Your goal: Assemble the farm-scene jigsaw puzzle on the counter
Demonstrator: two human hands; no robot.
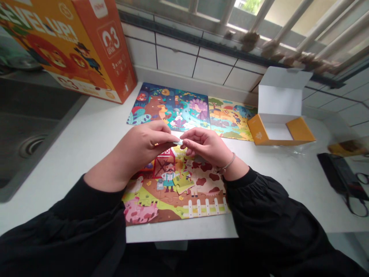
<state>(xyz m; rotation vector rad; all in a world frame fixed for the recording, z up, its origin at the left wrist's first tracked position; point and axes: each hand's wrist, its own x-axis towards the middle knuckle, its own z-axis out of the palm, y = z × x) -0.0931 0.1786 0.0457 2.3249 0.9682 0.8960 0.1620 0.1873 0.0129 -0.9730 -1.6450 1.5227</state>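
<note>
Over the upper part of a farm jigsaw puzzle (170, 200), my left hand (147, 144) and my right hand (203, 144) meet. Between their fingertips is a small pale puzzle piece (179, 142), pinched from both sides and seen nearly edge-on. The farm picture shows a farmer, a spotted cow, a pig and a white fence. On top of it, by the farmer, lies a loose green puzzle piece (183, 182), slightly askew. My hands hide the puzzle's upper edge.
Behind lie a dark-blue forest puzzle (147, 100) and a yellow savanna puzzle (227, 130). A large orange puzzle box (115, 50) stands at left beside a sink (31, 142). An open yellow box (261, 132) sits at right, with a black pouch (340, 177) further right.
</note>
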